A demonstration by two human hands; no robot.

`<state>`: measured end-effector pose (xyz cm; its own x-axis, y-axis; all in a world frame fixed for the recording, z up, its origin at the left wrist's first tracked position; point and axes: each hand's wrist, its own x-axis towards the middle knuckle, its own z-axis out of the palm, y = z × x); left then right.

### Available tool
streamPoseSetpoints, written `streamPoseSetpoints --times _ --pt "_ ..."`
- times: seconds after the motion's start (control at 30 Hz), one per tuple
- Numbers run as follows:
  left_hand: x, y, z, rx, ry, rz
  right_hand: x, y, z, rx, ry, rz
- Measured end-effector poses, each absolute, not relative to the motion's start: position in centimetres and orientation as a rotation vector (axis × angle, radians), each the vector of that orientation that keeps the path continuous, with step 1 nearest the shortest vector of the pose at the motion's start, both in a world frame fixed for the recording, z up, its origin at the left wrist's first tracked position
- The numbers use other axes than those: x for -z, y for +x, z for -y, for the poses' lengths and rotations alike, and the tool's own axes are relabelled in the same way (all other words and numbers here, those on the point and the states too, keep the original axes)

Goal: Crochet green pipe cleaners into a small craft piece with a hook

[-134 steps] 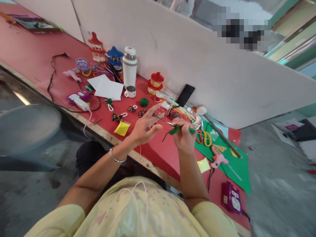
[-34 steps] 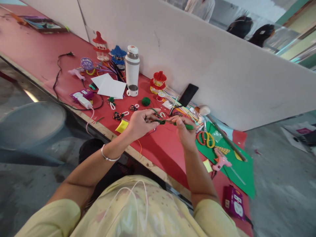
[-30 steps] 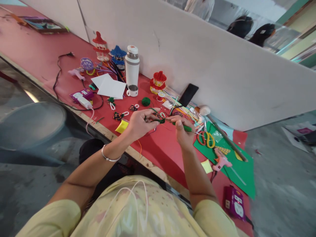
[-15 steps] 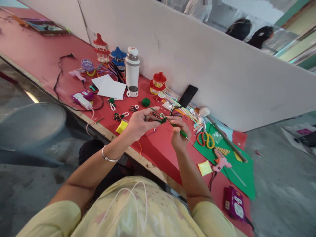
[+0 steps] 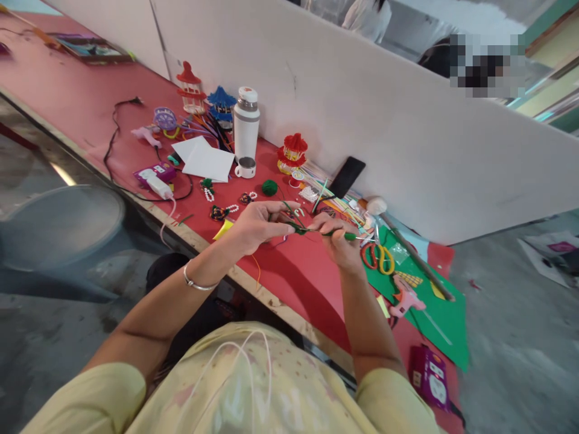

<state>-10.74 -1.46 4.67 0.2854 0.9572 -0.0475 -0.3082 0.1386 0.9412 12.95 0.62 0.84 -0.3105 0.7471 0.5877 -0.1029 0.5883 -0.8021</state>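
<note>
Over the red table, my left hand (image 5: 260,226) pinches a small piece of dark green crochet work (image 5: 298,228), with green yarn running over its fingers. My right hand (image 5: 341,238) is closed around the green handle of a crochet hook (image 5: 350,236); its thin metal end sticks out to the right, and the other end meets the green piece between my hands. Behind them lies a ball of green yarn (image 5: 269,187). Small dark flower-like pieces with white bead loops (image 5: 219,212) rest left of my left hand. The stitches are too small to make out.
A white bottle (image 5: 246,126), a steel-lined cup (image 5: 245,167) and a phone (image 5: 347,176) stand or lie toward the partition (image 5: 407,150). Scissors (image 5: 384,260), a pink glue gun (image 5: 406,298) and a purple power strip (image 5: 429,377) are at right. A grey stool (image 5: 58,223) stands left.
My right hand has shifted slightly right and the crochet hook has turned from slanting downward to nearly level. My left hand stays on the green piece. The view has moved a little.
</note>
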Motion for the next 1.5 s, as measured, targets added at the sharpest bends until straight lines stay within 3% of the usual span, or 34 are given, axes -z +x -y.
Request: streamPoseSetpoints --times 0.4,0.63,0.83,0.97,1.07,1.3,1.5 --pt "-4.5 -10.4 1.3 -1.207 1.437 -1.052 -2.5 14.3 -1.2 -0.84 -0.581 1.858" --pt "-4.5 -9.9 1.2 -1.187 1.339 -1.005 -2.1 12.9 -0.4 -0.769 -0.627 1.714" --pt "-3.6 -8.6 1.7 -1.304 1.42 -1.089 -0.9 11.0 0.2 -0.266 -0.752 1.875" --pt "-3.7 -8.5 1.8 -1.232 1.106 -0.888 0.7 9.5 0.4 -0.049 -0.772 1.72" --pt "-4.1 -9.2 1.4 -1.106 0.893 -0.728 1.3 8.4 0.4 -0.162 -0.714 1.544" --pt "-4.8 -11.3 1.1 -1.097 0.981 -0.71 0.5 8.7 -1.1 -1.024 -0.579 1.395" --pt "-5.1 -11.5 1.2 -1.107 1.091 -0.733 0.0 10.9 -2.1 -1.334 -0.541 1.41"
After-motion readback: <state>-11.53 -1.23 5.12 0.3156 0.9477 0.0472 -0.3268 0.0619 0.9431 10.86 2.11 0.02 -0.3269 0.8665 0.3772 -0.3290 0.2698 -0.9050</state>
